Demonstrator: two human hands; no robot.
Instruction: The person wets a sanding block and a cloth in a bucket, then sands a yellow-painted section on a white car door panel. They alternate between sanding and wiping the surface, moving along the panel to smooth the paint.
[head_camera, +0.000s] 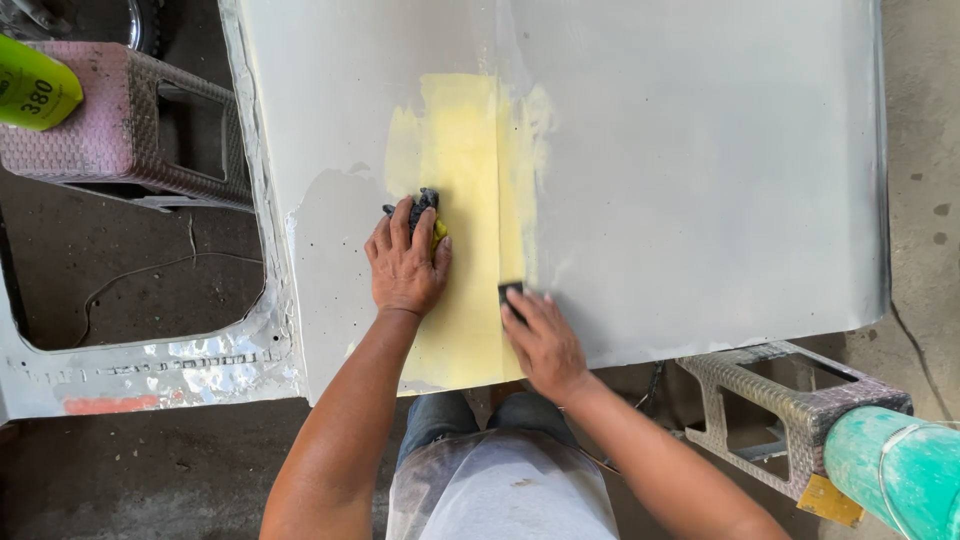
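A grey car body panel lies flat before me, with a pale yellow patch of filler running down its middle. My left hand presses a dark, crumpled abrasive pad with a yellow edge onto the left side of the patch. My right hand lies on the lower right edge of the patch, its fingers on a small black block. Both forearms reach up from the bottom of the view.
The panel rests on metal mesh stands, one at upper left and one at lower right. A green cylinder pokes in at lower right, a yellow-green can at upper left. A window opening shows concrete floor.
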